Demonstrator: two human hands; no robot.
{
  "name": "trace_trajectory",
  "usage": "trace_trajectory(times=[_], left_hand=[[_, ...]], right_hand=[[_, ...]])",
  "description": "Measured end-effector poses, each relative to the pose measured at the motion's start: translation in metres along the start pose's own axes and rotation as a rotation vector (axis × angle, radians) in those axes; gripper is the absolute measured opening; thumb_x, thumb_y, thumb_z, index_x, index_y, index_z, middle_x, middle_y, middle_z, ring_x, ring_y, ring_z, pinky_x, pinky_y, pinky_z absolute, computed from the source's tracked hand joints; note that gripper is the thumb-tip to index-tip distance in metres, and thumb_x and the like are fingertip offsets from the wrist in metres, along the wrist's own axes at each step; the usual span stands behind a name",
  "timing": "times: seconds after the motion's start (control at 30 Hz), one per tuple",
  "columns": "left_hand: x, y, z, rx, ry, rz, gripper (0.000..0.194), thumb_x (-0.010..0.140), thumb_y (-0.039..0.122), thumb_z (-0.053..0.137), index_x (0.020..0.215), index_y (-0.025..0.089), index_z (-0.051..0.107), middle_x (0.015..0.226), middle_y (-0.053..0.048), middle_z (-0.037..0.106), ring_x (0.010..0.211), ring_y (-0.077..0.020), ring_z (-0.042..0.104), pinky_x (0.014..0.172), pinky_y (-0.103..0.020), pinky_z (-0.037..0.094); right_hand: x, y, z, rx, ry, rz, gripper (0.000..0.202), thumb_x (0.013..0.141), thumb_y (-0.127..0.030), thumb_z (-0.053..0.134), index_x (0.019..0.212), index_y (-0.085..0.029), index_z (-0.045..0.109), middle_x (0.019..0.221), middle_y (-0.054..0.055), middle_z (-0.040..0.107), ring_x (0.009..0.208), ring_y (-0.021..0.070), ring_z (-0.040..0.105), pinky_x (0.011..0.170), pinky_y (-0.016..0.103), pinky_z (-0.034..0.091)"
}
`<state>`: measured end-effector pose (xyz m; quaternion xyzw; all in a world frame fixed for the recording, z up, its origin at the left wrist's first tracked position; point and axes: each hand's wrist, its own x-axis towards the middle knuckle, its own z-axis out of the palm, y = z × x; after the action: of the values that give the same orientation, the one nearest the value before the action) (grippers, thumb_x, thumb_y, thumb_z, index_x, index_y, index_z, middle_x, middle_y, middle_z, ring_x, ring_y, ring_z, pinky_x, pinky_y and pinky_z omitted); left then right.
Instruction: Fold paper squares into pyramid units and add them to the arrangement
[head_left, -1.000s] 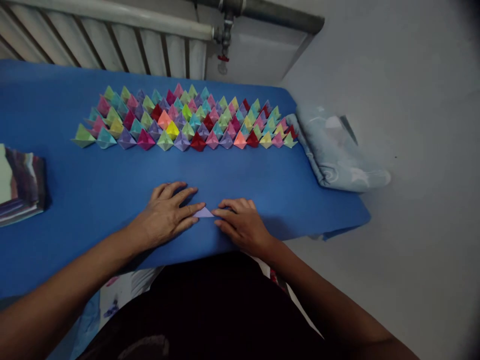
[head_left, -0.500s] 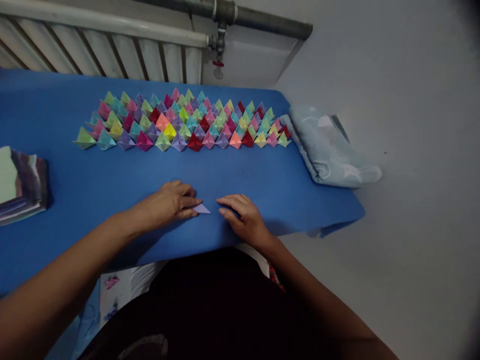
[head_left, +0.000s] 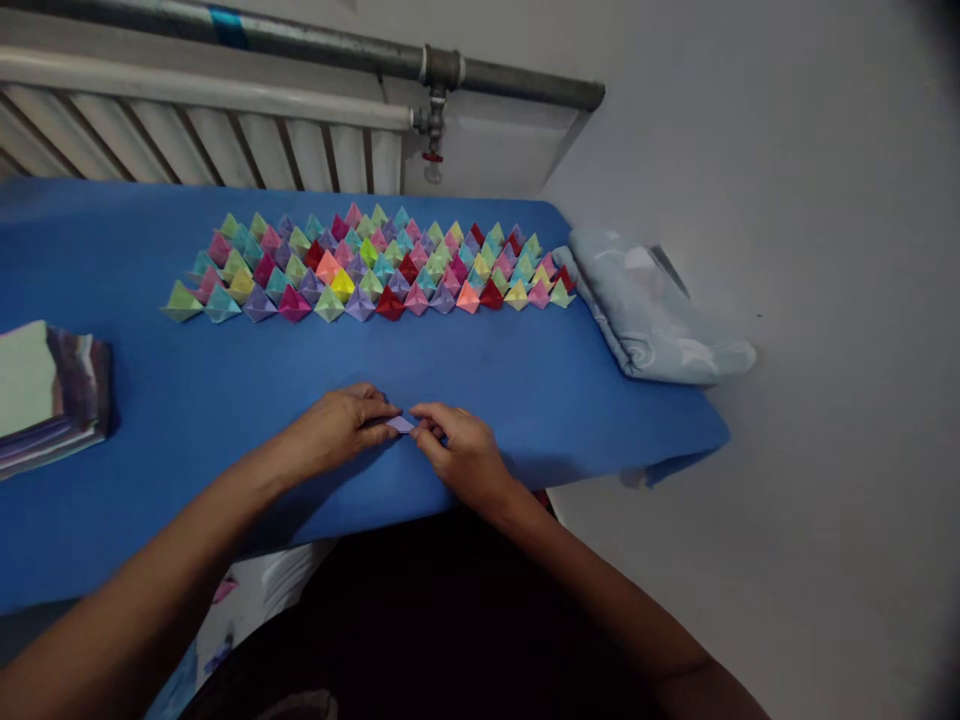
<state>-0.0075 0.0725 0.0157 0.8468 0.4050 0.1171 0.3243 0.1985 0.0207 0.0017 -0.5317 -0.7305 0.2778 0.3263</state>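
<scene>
A small folded piece of lilac paper (head_left: 401,424) lies between my two hands, low over the blue tabletop cover (head_left: 525,370). My left hand (head_left: 345,425) grips its left end between thumb and fingers. At the paper's right tip, my right hand (head_left: 457,445) has thumb and forefinger closed on it. Both hands hide parts of the paper. Beyond them stand rows of folded paper boats (head_left: 390,302) in many colours.
A stack of coloured paper (head_left: 52,395) sits at the left. Folded grey-blue cloth (head_left: 652,310) lies at the right by the wall. Behind the table are a radiator (head_left: 262,150) and a metal pipe (head_left: 337,48) with a red-handled valve (head_left: 433,157).
My right hand has moved left and its fingers have closed on the paper's right tip. The left hand keeps its hold. The camera view has tilted up slightly.
</scene>
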Motion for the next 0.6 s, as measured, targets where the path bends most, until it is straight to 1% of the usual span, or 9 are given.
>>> trace_trajectory(times=[0.1,0.2,0.27,0.33,0.4,0.47,0.6], left_hand=[[-0.003,0.003,0.002,-0.131,0.065,-0.054,0.032,0.09,0.042,0.055,0.106,0.025,0.076,0.089,-0.004,0.067,0.087,-0.0192,0.064,0.081,-0.033,0.05],[-0.004,0.008,0.006,-0.264,0.153,-0.116,0.031,0.086,0.046,0.059,0.099,0.025,0.077,0.084,-0.003,0.066,0.083,-0.0195,0.063,0.077,-0.034,0.05],[-0.001,0.012,0.008,-0.376,0.214,-0.164,0.031,0.081,0.048,0.065,0.095,0.023,0.078,0.082,-0.003,0.064,0.077,-0.0186,0.062,0.072,-0.034,0.05],[0.005,0.014,0.007,-0.542,0.256,-0.222,0.034,0.074,0.048,0.073,0.094,0.021,0.077,0.082,-0.003,0.064,0.07,-0.0169,0.06,0.065,-0.032,0.05],[0.013,0.017,0.0,-0.718,0.26,-0.278,0.041,0.067,0.046,0.079,0.098,0.019,0.076,0.081,-0.003,0.066,0.065,-0.0155,0.06,0.061,-0.03,0.049],[0.022,0.019,-0.01,-0.83,0.245,-0.313,0.046,0.063,0.043,0.084,0.1,0.019,0.074,0.076,-0.003,0.069,0.063,-0.0154,0.061,0.06,-0.03,0.049],[0.043,0.02,-0.032,-0.888,0.268,-0.302,0.045,0.058,0.043,0.088,0.093,0.018,0.074,0.069,-0.002,0.071,0.06,-0.0156,0.061,0.063,-0.031,0.051]], right_hand=[[0.004,0.0,0.002,0.133,0.056,0.039,0.02,0.086,-0.018,0.057,0.099,-0.021,0.071,0.089,0.003,0.071,0.078,0.0145,0.063,0.074,0.028,0.049],[0.012,0.0,0.005,0.257,0.106,0.064,0.015,0.086,-0.023,0.059,0.093,-0.022,0.071,0.087,0.002,0.07,0.076,0.0142,0.063,0.071,0.027,0.051],[0.021,-0.001,0.005,0.329,0.127,0.062,0.013,0.085,-0.026,0.06,0.089,-0.023,0.071,0.086,0.002,0.069,0.075,0.014,0.063,0.07,0.027,0.051],[0.032,-0.002,0.002,0.379,0.144,0.05,0.011,0.082,-0.027,0.061,0.086,-0.023,0.071,0.086,0.001,0.068,0.076,0.0139,0.062,0.071,0.027,0.051],[0.045,-0.003,-0.003,0.42,0.156,0.039,0.011,0.081,-0.029,0.062,0.085,-0.023,0.071,0.087,0.001,0.068,0.078,0.014,0.062,0.072,0.027,0.051],[0.06,-0.005,-0.011,0.473,0.158,0.053,0.012,0.08,-0.031,0.063,0.085,-0.023,0.071,0.085,0.001,0.068,0.078,0.0143,0.062,0.069,0.027,0.051],[0.095,-0.004,-0.022,0.585,0.133,0.111,0.017,0.075,-0.036,0.067,0.086,-0.023,0.07,0.078,-0.001,0.066,0.07,0.0136,0.06,0.058,0.024,0.049]])
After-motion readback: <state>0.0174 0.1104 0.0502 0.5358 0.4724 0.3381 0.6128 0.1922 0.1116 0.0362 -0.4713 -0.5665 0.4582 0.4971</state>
